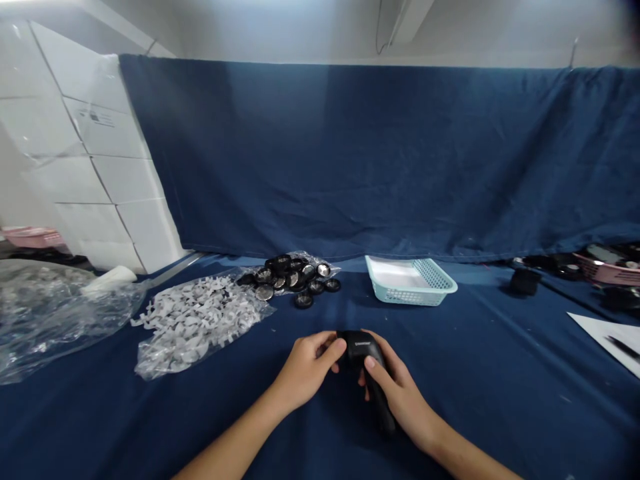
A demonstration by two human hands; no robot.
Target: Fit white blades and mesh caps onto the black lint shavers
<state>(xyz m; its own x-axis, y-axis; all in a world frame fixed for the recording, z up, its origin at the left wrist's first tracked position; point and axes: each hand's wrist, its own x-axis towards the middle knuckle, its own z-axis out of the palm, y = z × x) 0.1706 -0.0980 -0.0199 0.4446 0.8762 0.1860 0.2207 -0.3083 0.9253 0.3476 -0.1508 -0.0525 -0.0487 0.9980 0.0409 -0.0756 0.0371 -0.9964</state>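
Observation:
Low in the middle of the view, a black handheld device (364, 345) with a rounded head, pale lettering and an angled handle is held above the blue cloth. My right hand (395, 383) is closed round its body, thumb on the near side, with the handle pointing down toward me. At the head's left end, my left hand (315, 363) pinches it between thumb and fingers. What lies under the left fingertips is hidden. Beyond the hands is a pile of round black parts with silvery metal centres (303, 301), lying partly on clear plastic.
A bag of small white plastic pieces (200, 320) lies left, beside a larger clear bag (65, 320). A light-blue basket (410, 295) holds something white. At right are a black block (524, 281), paper (600, 333) with a pen, and a pink basket (607, 269). White boxes (120, 177) stand left.

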